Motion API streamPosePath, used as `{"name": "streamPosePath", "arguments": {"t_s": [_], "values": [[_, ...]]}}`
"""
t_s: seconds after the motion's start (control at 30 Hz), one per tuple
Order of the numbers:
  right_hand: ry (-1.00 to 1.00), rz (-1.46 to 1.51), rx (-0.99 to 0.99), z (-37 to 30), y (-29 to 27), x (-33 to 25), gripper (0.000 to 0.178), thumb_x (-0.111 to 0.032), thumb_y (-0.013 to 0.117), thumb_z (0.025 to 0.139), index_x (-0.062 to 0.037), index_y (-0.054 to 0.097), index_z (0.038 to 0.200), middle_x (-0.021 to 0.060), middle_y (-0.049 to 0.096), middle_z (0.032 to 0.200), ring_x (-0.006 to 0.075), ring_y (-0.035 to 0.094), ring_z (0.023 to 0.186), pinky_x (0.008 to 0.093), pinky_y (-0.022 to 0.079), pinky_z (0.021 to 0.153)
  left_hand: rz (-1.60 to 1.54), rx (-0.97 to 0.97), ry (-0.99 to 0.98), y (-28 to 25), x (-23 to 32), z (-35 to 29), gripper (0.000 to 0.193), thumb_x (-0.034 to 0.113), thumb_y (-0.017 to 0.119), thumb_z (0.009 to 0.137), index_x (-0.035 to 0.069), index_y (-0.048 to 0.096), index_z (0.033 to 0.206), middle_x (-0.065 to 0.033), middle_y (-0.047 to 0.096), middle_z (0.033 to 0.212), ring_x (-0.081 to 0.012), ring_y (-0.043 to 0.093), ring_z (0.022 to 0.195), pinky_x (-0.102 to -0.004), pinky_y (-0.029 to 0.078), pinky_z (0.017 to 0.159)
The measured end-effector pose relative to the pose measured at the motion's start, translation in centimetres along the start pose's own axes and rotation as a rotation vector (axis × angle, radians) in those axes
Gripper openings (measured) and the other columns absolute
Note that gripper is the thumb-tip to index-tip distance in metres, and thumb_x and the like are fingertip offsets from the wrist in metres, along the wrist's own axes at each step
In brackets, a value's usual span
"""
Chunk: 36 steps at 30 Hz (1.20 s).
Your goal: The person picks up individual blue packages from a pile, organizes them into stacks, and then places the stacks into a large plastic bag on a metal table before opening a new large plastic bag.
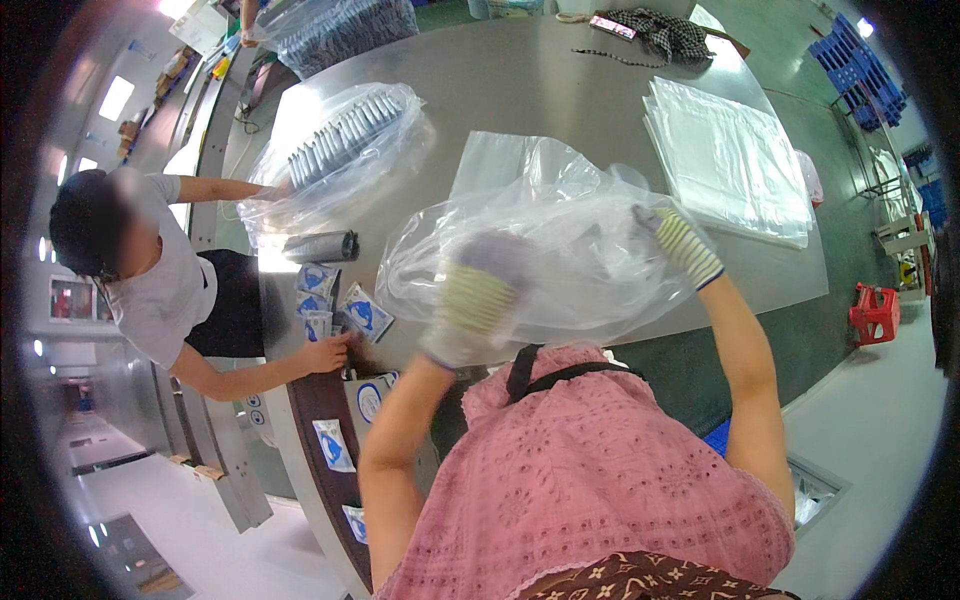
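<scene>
A large clear plastic bag (pixel 570 250) lies crumpled on the metal table in front of me. My right hand (pixel 682 243), in a knitted glove with yellow-green stripes, has its fingers closed on the bag's right side. Over the left part of the bag is my left hand (pixel 482 295), gloved the same way. Motion smears its fingers, so their grip cannot be made out. At the table's right, a stack of flat clear plastic bags (pixel 735 160) lies beyond my right hand.
A co-worker (pixel 165 270) at the left reaches to a clear bag holding a row of silvery packets (pixel 345 138) and to several blue-and-white sachets (pixel 366 312). A dark checked cloth (pixel 660 38) lies on the far edge. A red stool (pixel 874 313) stands at right.
</scene>
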State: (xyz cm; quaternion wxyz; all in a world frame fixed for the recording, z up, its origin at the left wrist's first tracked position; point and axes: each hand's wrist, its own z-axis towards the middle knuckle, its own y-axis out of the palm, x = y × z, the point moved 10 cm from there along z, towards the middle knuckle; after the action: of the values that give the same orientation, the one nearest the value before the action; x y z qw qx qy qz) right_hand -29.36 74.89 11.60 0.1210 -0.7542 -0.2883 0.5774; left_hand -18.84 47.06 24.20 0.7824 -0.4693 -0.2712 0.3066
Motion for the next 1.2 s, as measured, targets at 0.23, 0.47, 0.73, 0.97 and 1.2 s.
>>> {"name": "streamPosePath", "arguments": {"t_s": [0.23,0.47,0.73,0.97,1.2], "values": [[0.275,0.814,0.114,-2.2,1.5,-3.6,0.074,-0.069,0.043,0.076,-0.0051,0.052,0.113,0.0074,0.056,0.105,0.018,0.056,0.078,0.0379,0.045,0.066,-0.38,-0.845,-0.199,18.3,5.5,-3.9,0.054,0.027,0.053,0.08,0.004,0.037,0.127,-0.0209,0.057,0.101,-0.033,0.058,0.088,-0.042,0.047,0.077],[0.411,1.154,0.24,-1.8,2.7,11.6,0.07,-0.066,0.049,0.074,-0.0072,0.052,0.111,0.008,0.055,0.104,0.0155,0.053,0.069,0.0278,0.044,0.048,-0.206,-0.929,-0.204,18.9,-3.8,-11.4,0.06,0.032,0.058,0.077,0.002,0.039,0.126,-0.0223,0.057,0.105,-0.0355,0.056,0.095,-0.0403,0.045,0.08],[0.431,1.279,-0.274,-8.9,11.1,-2.9,0.052,-0.046,0.056,0.082,-0.0066,0.05,0.117,0.009,0.06,0.101,0.0178,0.061,0.087,0.0354,0.053,0.074,0.304,0.006,-0.634,8.6,-11.6,-2.9,0.061,0.034,0.071,0.062,0.002,0.053,0.111,-0.02,0.015,0.14,-0.0341,0.016,0.129,-0.0476,0.018,0.104],[0.249,0.659,-0.029,-7.8,-2.7,1.8,0.044,-0.04,0.058,0.082,-0.0026,0.057,0.105,0.01,0.059,0.092,0.0194,0.057,0.085,0.0345,0.048,0.072,-0.02,-0.093,-0.775,12.7,-18.0,-7.5,0.027,0.021,0.065,0.071,0.008,0.054,0.093,-0.0081,0.052,0.095,-0.0211,0.048,0.093,-0.041,0.036,0.085],[-0.626,-0.76,0.872,-10.9,-4.5,-15.5,0.041,-0.038,0.046,0.087,-0.0036,0.054,0.108,0.01,0.055,0.102,0.0247,0.054,0.092,0.0356,0.043,0.085,-0.664,0.224,-0.825,9.8,-14.5,-4.2,0.017,0.002,0.05,0.079,0.003,0.048,0.095,-0.0055,0.047,0.073,-0.0152,0.042,0.062,-0.0257,0.04,0.057]]}}
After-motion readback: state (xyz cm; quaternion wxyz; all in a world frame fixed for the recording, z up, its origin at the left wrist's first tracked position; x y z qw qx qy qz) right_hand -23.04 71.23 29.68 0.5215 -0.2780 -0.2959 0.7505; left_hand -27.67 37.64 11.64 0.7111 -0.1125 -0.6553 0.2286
